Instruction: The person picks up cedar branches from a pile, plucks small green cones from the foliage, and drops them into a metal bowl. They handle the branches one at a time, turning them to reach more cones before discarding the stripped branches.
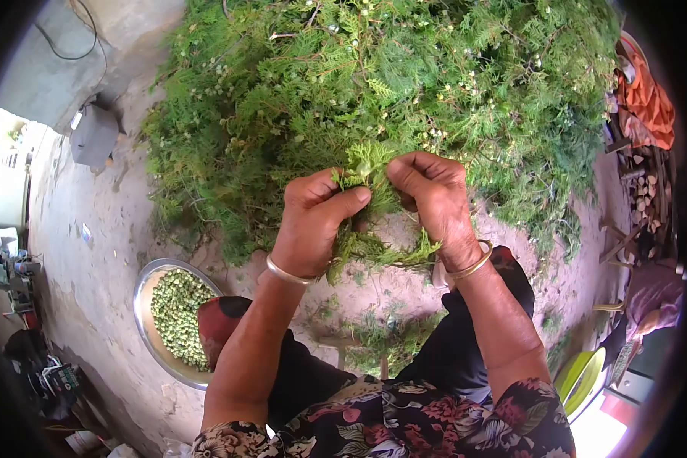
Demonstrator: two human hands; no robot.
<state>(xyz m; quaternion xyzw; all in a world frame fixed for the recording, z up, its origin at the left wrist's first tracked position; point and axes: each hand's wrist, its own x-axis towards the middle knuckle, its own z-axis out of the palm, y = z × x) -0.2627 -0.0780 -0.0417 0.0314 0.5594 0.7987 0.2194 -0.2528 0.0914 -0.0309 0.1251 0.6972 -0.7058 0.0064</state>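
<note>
My left hand (313, 214) is closed, with thumb and forefinger pinching a leafy green cypress sprig (364, 162) in front of my chest. The rest of the sprig droops below both hands. My right hand (435, 195) is closed in a pinch right beside the sprig's tip; what its fingertips hold, if anything, is hidden. Behind both hands rises a big heap of cut cypress branches (282, 99), dotted with small pale green cones. To the left of my knee a metal basin (142, 320) holds many small green cones (179, 320).
Scattered bits of greenery (389, 336) lie on the concrete floor between my legs. On the right are an orange cloth (647, 107), stacked firewood (645, 202) and a yellow-green basin (580, 382). A grey box-like object (94, 136) stands by the left wall.
</note>
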